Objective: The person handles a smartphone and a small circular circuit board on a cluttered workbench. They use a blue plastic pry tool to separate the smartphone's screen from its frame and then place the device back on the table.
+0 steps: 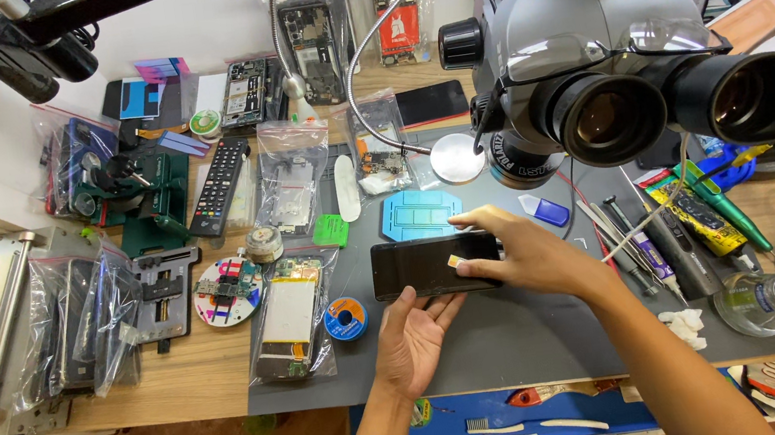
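Two hands at black phone (430, 265) on grey mat (526, 339): left hand (414, 335) spread, palm up, at near edge; right hand (518, 250) flat atop right end. Phone unopened, face intact.

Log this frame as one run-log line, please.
left hand: palm up under phone's near edge | right hand: fingers on dark phone | surface: grey mat | microscope above

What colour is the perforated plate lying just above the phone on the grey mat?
Light blue; the perforated plate shows best in the head view, above the phone.
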